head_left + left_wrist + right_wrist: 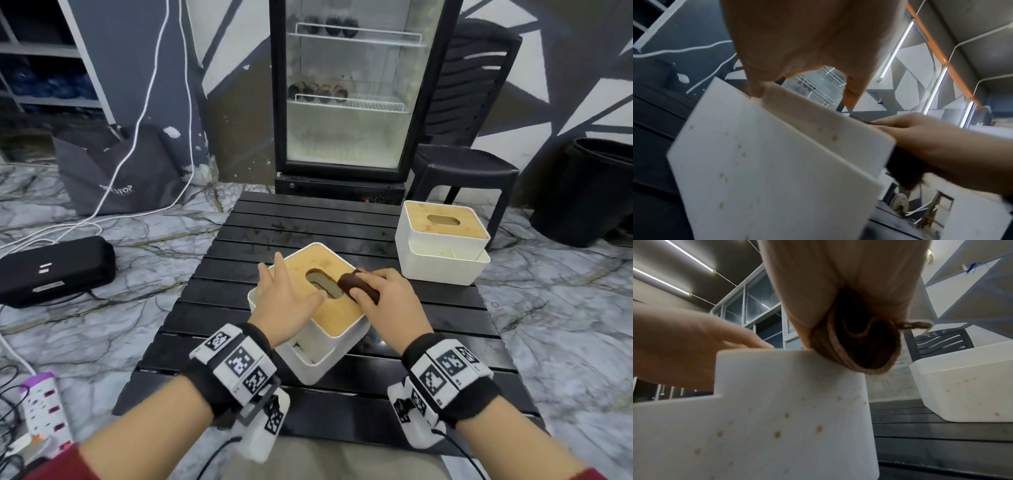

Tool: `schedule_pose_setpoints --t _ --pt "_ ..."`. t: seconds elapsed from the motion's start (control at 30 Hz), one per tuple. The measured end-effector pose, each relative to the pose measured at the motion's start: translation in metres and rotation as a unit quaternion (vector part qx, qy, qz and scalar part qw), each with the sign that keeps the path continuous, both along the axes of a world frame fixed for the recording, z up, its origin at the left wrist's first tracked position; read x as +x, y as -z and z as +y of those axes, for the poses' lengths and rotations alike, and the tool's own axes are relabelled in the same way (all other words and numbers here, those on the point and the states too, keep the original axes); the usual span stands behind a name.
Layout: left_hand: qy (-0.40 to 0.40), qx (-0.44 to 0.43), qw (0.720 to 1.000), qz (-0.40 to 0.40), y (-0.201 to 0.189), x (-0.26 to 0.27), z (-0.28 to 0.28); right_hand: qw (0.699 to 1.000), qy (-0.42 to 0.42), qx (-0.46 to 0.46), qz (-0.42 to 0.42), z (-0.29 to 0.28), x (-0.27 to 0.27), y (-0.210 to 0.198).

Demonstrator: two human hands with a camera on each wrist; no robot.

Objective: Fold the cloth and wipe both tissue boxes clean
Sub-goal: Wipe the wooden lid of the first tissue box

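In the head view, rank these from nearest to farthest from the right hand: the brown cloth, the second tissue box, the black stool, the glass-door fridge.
1. Brown cloth: gripped in the right hand, on the near box's lid.
2. Second tissue box: table's far right corner.
3. Black stool: behind that box, on the floor.
4. Glass-door fridge: behind the table, roughly level with the stool, so those two are close to call.

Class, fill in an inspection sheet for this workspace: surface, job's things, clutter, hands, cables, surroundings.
Surface: black slatted table, smudged.
Job's things: near tissue box with yellow spots on its white side; far tissue box also spotted; brown cloth folded.
Clutter: nothing seen on the table.
Hands: left hand flat on the near box's lid; right hand grips the cloth on the lid.
Cables: white cables on wall and floor.
Surroundings: glass-door fridge, black chair, marble-look floor.
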State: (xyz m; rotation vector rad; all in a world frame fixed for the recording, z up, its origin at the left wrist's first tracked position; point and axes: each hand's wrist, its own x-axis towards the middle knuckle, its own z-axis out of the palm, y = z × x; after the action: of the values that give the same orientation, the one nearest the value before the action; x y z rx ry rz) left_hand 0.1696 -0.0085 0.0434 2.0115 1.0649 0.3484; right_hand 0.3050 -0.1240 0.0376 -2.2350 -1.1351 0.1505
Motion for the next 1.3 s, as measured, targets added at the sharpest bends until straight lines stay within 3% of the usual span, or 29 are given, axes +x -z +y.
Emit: schedule_pose_setpoints --t 0.17,0.4,0.53,0.7,0.9,1.3 --pt "0.045 0.004 0.999 -0.001 -0.007 0.012 0.021 0.997 -0.062 -0.036 -0.016 -0.017 -0.010 -0.013" --pt "-0.023 -0.034 0.998 -0.055 0.007 0.015 0.012 0.987 -0.144 -0.037 -0.054 -0.021 -0.005 -0.017" --pt "-0.033 0.005 0.998 -0.061 0.015 0.020 0.006 0.986 -0.152 -0.005 -0.061 -0.026 -0.009 -0.008" --pt "0.046 0.020 0.997 -0.052 0.020 0.025 0.020 0.980 -0.185 0.000 -0.078 -0.033 -0.019 -0.002" --pt "0.112 0.065 0.990 -0.052 0.023 0.026 0.027 0.979 -0.191 0.022 -0.069 -0.035 -0.021 0.002" --pt "0.128 0.037 0.989 -0.068 0.028 0.025 0.031 0.987 -0.134 0.062 -0.061 0.008 0.027 0.007"
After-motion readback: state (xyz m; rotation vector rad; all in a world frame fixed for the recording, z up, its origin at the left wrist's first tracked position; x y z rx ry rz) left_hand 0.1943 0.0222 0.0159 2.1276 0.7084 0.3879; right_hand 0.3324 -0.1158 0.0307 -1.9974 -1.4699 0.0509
